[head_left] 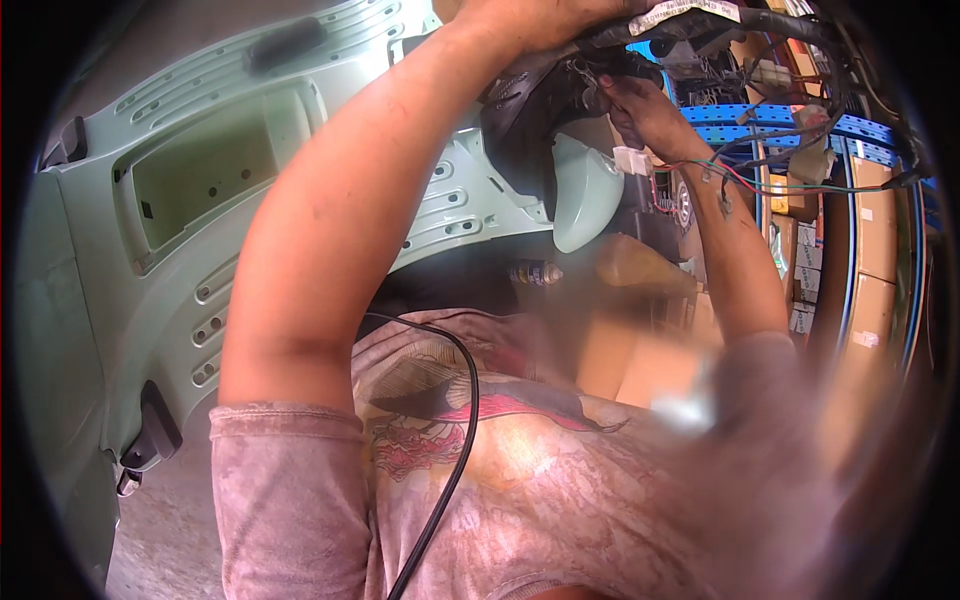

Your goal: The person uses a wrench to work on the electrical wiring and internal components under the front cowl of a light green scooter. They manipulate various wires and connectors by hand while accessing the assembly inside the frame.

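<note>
At the top edge my left hand (545, 22) is closed over a thick black-taped wiring harness (775, 25); the frame's edge cuts off most of its fingers. A white label (690, 13) is wrapped on that harness. Below it, my right hand (650, 112) has its fingers bent and its thumb up against a dark plastic part (520, 115) with thin wires near it. What those fingers pinch is too dark to make out. A white connector (631, 160) with red and green wires hangs beside my right wrist.
Pale green vehicle body panel (215, 290) with slots and a rectangular recess fills the left side. A rounded green piece (588, 195) sits below the dark part. Blue shelving (790, 125) with cardboard boxes (875, 235) stands right. A spray can (536, 272) lies below; a black cable (470, 400) crosses my shirt.
</note>
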The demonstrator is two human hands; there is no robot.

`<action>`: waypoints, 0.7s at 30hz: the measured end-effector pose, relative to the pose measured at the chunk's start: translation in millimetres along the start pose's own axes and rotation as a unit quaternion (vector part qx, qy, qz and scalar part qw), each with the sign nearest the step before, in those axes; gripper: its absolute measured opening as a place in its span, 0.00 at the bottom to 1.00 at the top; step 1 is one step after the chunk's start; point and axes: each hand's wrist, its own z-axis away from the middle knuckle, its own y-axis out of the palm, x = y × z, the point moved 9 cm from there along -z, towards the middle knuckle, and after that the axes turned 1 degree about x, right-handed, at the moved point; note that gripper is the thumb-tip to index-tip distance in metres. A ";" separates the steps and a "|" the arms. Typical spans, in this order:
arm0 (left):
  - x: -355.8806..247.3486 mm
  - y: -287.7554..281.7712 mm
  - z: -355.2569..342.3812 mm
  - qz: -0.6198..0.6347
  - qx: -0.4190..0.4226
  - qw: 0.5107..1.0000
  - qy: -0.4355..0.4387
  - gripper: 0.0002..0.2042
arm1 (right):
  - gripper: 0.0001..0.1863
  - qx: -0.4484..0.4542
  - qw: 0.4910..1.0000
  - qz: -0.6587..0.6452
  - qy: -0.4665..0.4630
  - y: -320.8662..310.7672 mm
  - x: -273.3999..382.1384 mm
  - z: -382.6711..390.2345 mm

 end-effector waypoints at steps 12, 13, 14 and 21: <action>8.2 6.7 -8.5 0.014 0.023 0.999 0.018 0.36 | 0.23 0.083 0.989 -0.080 0.089 19.3 -10.0 -8.0; 9.7 10.4 -8.4 0.012 0.036 0.999 0.011 0.36 | 0.23 0.095 0.985 -0.103 0.098 21.6 -11.9 -6.6; 10.1 11.2 -9.8 0.010 0.029 0.999 0.022 0.36 | 0.23 0.108 0.980 -0.125 0.106 23.5 -13.0 -6.9; 11.9 13.0 -7.9 0.041 0.061 0.996 0.051 0.46 | 0.18 0.247 0.933 -0.237 0.112 42.4 -15.7 -8.4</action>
